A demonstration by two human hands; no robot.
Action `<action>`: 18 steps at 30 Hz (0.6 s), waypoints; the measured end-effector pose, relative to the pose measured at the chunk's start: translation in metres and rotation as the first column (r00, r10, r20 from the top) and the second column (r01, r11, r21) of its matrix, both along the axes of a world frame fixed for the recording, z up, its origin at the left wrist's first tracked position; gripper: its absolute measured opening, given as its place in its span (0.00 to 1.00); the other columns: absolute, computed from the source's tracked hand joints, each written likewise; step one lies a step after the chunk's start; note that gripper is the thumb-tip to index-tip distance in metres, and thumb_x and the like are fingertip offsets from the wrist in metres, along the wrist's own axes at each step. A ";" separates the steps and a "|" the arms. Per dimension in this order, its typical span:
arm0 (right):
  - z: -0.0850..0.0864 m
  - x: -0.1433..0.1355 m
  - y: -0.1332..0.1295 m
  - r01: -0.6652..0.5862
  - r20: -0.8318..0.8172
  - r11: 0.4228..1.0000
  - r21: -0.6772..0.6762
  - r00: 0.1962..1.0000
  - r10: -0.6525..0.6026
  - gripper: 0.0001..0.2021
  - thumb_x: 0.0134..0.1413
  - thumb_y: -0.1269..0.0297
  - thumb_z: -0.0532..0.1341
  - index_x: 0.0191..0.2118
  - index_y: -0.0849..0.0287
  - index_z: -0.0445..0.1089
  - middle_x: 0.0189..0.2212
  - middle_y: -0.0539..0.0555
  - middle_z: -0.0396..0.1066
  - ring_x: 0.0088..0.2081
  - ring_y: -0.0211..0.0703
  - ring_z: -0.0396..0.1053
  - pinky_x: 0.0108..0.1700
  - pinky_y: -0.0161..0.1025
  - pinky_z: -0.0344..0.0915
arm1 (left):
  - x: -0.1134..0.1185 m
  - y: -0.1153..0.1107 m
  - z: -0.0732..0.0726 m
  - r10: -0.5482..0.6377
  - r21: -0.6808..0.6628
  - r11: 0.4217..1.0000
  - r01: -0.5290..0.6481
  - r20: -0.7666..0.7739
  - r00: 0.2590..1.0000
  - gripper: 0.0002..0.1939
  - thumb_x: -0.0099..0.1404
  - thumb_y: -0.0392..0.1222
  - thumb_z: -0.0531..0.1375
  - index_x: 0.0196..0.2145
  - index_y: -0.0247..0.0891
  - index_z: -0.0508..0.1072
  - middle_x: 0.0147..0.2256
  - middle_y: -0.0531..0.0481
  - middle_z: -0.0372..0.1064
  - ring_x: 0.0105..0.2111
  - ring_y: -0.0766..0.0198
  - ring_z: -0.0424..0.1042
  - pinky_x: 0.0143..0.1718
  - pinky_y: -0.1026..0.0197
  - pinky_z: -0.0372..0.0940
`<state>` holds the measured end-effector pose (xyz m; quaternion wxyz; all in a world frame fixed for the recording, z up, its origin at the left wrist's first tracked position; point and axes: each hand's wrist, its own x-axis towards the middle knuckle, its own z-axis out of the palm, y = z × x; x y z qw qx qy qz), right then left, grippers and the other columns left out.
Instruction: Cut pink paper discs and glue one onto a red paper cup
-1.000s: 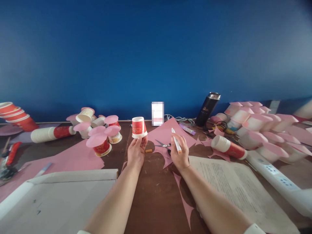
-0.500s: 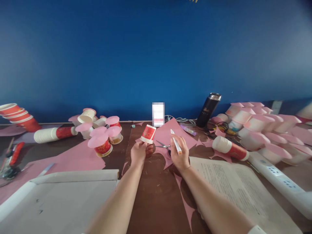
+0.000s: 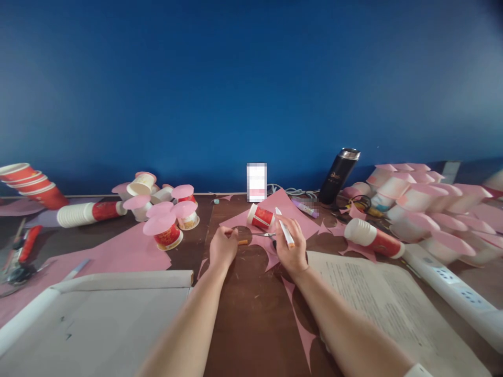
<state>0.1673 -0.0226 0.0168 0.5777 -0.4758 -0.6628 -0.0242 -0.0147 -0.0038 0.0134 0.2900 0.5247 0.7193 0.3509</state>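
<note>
My left hand [image 3: 223, 247] is closed over the brown table, its fingertips at the end of a small orange cap [image 3: 243, 242] that sticks out to the right. My right hand [image 3: 291, 243] is wrapped round a white marker [image 3: 284, 230] with an orange end, its white tip pointing up and away. A red and white paper cup [image 3: 261, 217] lies tilted sideways against my right fingers; whether they grip it too is unclear. Below the cup, scissors [image 3: 269, 235] lie partly hidden by my right hand, on pink paper [image 3: 281, 201].
Cups with pink paper discs [image 3: 163, 230] stand at left, and many more [image 3: 424, 193] are heaped at right. Cup stacks [image 3: 92, 213] [image 3: 373, 238], a black flask [image 3: 340, 175], a printed sheet [image 3: 365, 293], a power strip [image 3: 448, 277] and a grey-white box lid [image 3: 129, 319] surround the work area.
The paper cup has passed from my left hand to beside my right hand and tipped sideways. My left hand is now at the orange cap. My right hand keeps the marker.
</note>
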 end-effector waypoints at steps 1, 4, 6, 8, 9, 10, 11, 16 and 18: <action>0.000 0.000 0.000 0.002 -0.002 1.000 0.000 1.000 -0.002 0.10 0.60 0.69 0.54 0.46 0.56 0.69 0.40 0.56 0.72 0.41 0.46 0.67 0.46 0.45 0.64 | 0.000 -0.003 0.003 -0.048 0.016 0.999 0.050 -0.099 0.994 0.10 0.61 0.46 0.56 0.33 0.39 0.74 0.36 0.44 0.75 0.37 0.56 0.74 0.37 0.58 0.65; 0.000 0.001 0.000 0.006 -0.004 1.000 -0.008 1.000 -0.007 0.11 0.60 0.68 0.54 0.46 0.57 0.69 0.39 0.56 0.73 0.40 0.46 0.68 0.46 0.46 0.64 | 0.002 -0.012 0.010 -0.195 -0.012 0.980 0.199 -0.268 0.944 0.10 0.59 0.45 0.59 0.37 0.43 0.76 0.42 0.44 0.72 0.41 0.56 0.72 0.40 0.57 0.63; 0.001 0.000 -0.001 0.005 -0.007 1.000 -0.015 1.000 -0.005 0.11 0.61 0.68 0.54 0.46 0.57 0.69 0.38 0.56 0.73 0.40 0.46 0.68 0.46 0.46 0.65 | 0.003 -0.016 0.012 -0.248 -0.044 0.968 0.248 -0.345 0.905 0.11 0.58 0.44 0.60 0.39 0.43 0.76 0.44 0.44 0.70 0.43 0.55 0.71 0.42 0.57 0.62; 0.001 0.000 -0.002 -0.014 -0.019 1.000 -0.017 1.000 0.014 0.11 0.61 0.67 0.54 0.46 0.57 0.70 0.39 0.57 0.73 0.41 0.46 0.69 0.46 0.45 0.65 | 0.003 -0.017 0.012 -0.266 -0.049 0.962 0.269 -0.403 0.876 0.10 0.58 0.42 0.61 0.38 0.43 0.77 0.44 0.44 0.69 0.44 0.54 0.70 0.42 0.57 0.61; 0.002 -0.001 -0.003 -0.031 -0.030 0.999 -0.020 0.999 0.031 0.11 0.61 0.66 0.54 0.46 0.56 0.70 0.40 0.57 0.73 0.41 0.46 0.69 0.47 0.45 0.65 | 0.003 -0.017 0.011 -0.273 -0.044 0.959 0.281 -0.419 0.866 0.08 0.59 0.41 0.60 0.37 0.42 0.77 0.43 0.44 0.69 0.43 0.55 0.70 0.41 0.58 0.61; 0.002 -0.002 -0.003 -0.054 -0.047 0.998 -0.029 0.998 0.052 0.11 0.61 0.66 0.55 0.47 0.56 0.70 0.41 0.57 0.73 0.42 0.46 0.69 0.48 0.45 0.65 | 0.003 -0.016 0.011 -0.281 -0.037 0.955 0.294 -0.429 0.858 0.07 0.60 0.41 0.59 0.35 0.42 0.77 0.42 0.44 0.70 0.41 0.56 0.70 0.41 0.58 0.61; 0.002 -0.003 -0.004 -0.081 -0.073 0.995 -0.053 0.994 0.077 0.12 0.61 0.64 0.55 0.47 0.57 0.70 0.42 0.57 0.73 0.42 0.46 0.70 0.48 0.44 0.66 | 0.003 -0.016 0.010 -0.290 -0.026 0.950 0.310 -0.435 0.853 0.07 0.61 0.41 0.59 0.34 0.41 0.76 0.41 0.44 0.70 0.40 0.57 0.71 0.40 0.59 0.61; 0.002 -0.005 -0.006 -0.212 -0.245 0.934 -0.288 0.959 0.142 0.15 0.60 0.57 0.55 0.43 0.58 0.74 0.38 0.57 0.75 0.37 0.45 0.72 0.40 0.38 0.68 | 0.005 -0.013 0.008 -0.311 0.071 0.929 0.363 -0.378 0.872 0.08 0.64 0.43 0.56 0.36 0.39 0.73 0.36 0.46 0.74 0.37 0.58 0.72 0.38 0.60 0.61; 0.002 -0.004 -0.005 -0.209 -0.293 0.923 -0.323 0.950 0.112 0.15 0.59 0.54 0.56 0.37 0.60 0.75 0.31 0.55 0.75 0.33 0.43 0.71 0.36 0.37 0.66 | 0.006 -0.012 0.007 -0.322 0.137 0.916 0.376 -0.306 0.896 0.09 0.65 0.45 0.55 0.38 0.40 0.72 0.36 0.48 0.74 0.37 0.59 0.72 0.38 0.60 0.61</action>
